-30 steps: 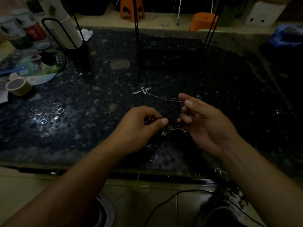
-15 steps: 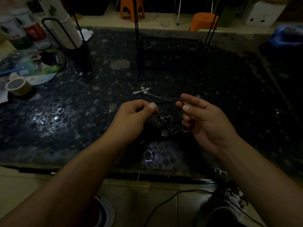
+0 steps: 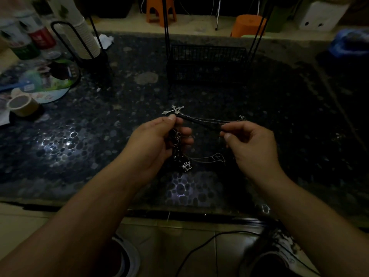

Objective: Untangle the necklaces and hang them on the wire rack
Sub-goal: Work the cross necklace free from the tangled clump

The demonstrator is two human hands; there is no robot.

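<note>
Head view: both forearms reach over the dark pebbled bench (image 3: 289, 120).
Left hand (image 3: 157, 140): pinches one end of a black cord (image 3: 201, 122), tangled necklaces (image 3: 177, 144) bunched in its curled fingers.
Right hand (image 3: 253, 142): pinches the cord's other end.
Camera charm (image 3: 186, 166): dangles below the tangle.
Cross pendant (image 3: 173, 110): silver, on the bench.
Wire rack (image 3: 207, 56): black, behind, well apart.

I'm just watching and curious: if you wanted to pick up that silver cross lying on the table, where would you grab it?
Probably by the thin chain just right of the cross pendant, pinching from above. The cross lies flat on the dark tabletop, so its edges give little to grip, while the chain lifts it freely. The left hand is nearest, though it already holds a black cord.
</note>
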